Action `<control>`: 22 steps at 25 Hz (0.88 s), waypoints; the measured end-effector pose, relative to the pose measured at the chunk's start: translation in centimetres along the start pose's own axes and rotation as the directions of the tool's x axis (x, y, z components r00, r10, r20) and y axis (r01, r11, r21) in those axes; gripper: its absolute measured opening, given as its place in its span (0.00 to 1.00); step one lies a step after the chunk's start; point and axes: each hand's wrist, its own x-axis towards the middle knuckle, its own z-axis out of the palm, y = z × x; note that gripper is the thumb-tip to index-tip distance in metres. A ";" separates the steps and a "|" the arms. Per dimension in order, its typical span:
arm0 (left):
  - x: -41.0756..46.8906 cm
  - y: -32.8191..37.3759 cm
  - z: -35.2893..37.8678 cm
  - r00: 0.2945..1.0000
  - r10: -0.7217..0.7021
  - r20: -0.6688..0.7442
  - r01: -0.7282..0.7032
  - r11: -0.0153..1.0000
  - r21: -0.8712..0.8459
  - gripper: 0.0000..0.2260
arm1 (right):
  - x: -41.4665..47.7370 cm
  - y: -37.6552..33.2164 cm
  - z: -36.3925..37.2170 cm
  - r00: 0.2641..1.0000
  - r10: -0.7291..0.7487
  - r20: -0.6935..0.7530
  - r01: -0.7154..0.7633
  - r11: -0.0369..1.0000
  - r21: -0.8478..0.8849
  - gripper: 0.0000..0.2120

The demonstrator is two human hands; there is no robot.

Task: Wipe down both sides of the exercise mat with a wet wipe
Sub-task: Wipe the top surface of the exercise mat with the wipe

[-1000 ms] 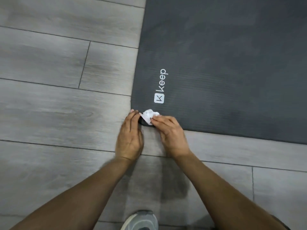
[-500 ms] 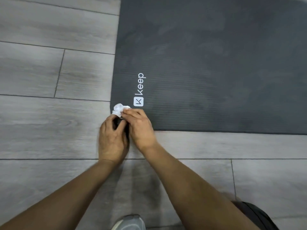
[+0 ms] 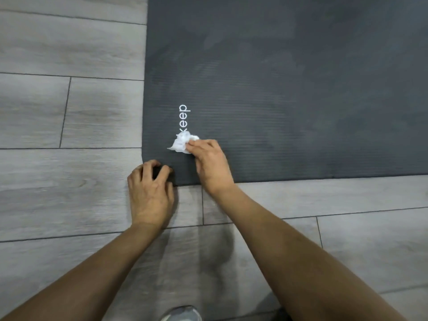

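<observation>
A dark grey exercise mat (image 3: 289, 89) lies flat on the floor, with a white "keep" logo near its front left corner. My right hand (image 3: 209, 163) pinches a crumpled white wet wipe (image 3: 184, 143) and presses it on the mat, over the lower end of the logo. My left hand (image 3: 150, 191) sits at the mat's front left corner with its fingers curled on the corner; whether they grip the edge or only press it is unclear.
Grey wood-look floor planks (image 3: 69, 112) surround the mat on the left and in front. The toe of a grey shoe (image 3: 181, 313) shows at the bottom edge, between my forearms.
My right hand has carried the wipe from the mat's corner up and to the right onto the logo. My left hand has stayed at the corner. The view has shifted.
</observation>
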 end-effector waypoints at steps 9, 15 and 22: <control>1.1 1.0 -0.1 0.999 -0.039 0.014 0.038 0.998 0.053 0.09 | -5.1 6.4 -4.4 0.800 0.484 -0.354 -0.488 0.869 0.085 0.16; 1.3 1.5 -0.2 0.999 -0.043 0.019 0.042 0.998 0.055 0.13 | -6.2 1.5 -1.6 0.999 -0.051 0.009 0.050 0.998 0.024 0.17; 3.3 5.9 2.5 0.949 0.307 0.066 -0.307 0.952 -0.020 0.22 | -9.9 18.2 -12.8 0.606 0.609 -0.511 -0.691 0.722 0.040 0.15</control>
